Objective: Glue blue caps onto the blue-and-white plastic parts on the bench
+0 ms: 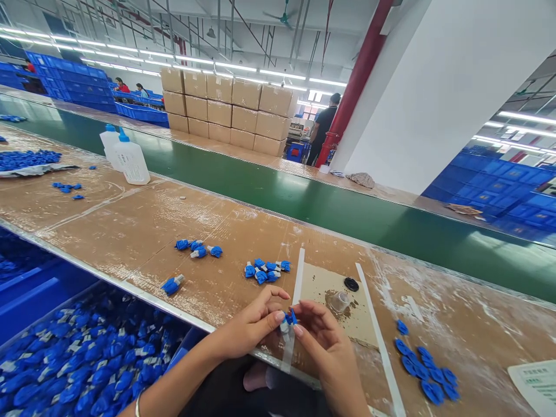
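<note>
You pinch the small blue part (290, 318) between both hands.
Your left hand (254, 327) closes on it from 9 o'clock, your right hand (324, 341) from 3 o'clock, above the workbench (130, 231) edge; a cluster of blue pieces (267, 271) lies at 11 o'clock.

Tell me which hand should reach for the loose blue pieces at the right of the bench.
Right, probably. The right hand lies nearer those blue pieces, on their side; the left hand would have to cross over it. Both hands pinch one small blue part, so one must let go.
</note>
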Tool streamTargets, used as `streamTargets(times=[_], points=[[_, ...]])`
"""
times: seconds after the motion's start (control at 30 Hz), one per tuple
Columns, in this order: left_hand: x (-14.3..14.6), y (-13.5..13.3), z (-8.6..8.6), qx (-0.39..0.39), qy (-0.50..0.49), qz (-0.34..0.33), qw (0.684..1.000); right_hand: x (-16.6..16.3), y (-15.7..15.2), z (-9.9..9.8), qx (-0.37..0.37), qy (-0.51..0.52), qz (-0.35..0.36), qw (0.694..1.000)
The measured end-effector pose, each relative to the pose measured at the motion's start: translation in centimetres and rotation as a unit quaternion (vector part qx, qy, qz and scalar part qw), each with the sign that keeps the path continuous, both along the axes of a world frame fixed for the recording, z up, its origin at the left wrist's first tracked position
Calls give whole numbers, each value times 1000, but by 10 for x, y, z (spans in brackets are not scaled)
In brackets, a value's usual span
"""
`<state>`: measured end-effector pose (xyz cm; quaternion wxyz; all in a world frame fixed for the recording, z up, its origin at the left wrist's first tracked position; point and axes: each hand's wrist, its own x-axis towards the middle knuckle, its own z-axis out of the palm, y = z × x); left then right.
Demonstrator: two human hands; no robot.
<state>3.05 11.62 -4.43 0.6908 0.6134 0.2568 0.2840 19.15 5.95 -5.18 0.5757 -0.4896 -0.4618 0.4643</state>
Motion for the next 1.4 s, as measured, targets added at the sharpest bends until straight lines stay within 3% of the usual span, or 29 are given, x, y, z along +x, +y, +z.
streamTargets(times=[0.17, 0.27, 0.47, 0.6, 0.67, 0.77, 0.8, 0.9, 0.97, 1.07, 1.13, 1.2, 1.27, 1.4], points=[[-1, 0, 4, 22, 24, 2, 999, -2, 0, -2, 9, -62, -7, 998], [-1, 0, 4, 34, 34, 2, 999, -3, -1, -2, 45, -152, -18, 987], [0, 3, 1, 35, 26, -29, 999, -16, -5, 0, 179, -348, -18, 920], [-1, 8, -1, 51, 35, 23, 998, -6, -12, -6, 202, -416, -40, 886], [-2, 11, -2, 77, 50, 70, 993, 17, -19, -13, 186, -459, -121, 860], [-5, 16, -6, 127, 61, 125, 982, 71, -32, -24, 90, -549, -247, 793], [-6, 18, -8, 147, 65, 141, 977, 89, -37, -26, 34, -591, -271, 759], [-15, 26, -9, 232, 131, 205, 942, 132, -45, -29, -43, -632, -268, 726], [-27, 35, -8, 315, 217, 272, 883, 147, -46, -29, -71, -641, -243, 724], [-48, 49, -6, 435, 362, 370, 737, 154, -42, -26, -119, -641, -220, 726], [-60, 58, -5, 478, 436, 401, 649, 155, -40, -23, -152, -629, -222, 730], [-66, 63, -4, 499, 468, 412, 602, 157, -38, -21, -176, -607, -216, 745], [-64, 64, -4, 525, 457, 391, 602, 158, -40, -19, -191, -576, -195, 770], [-51, 63, -7, 568, 377, 237, 692, 160, -47, -20, -172, -512, -166, 825]])
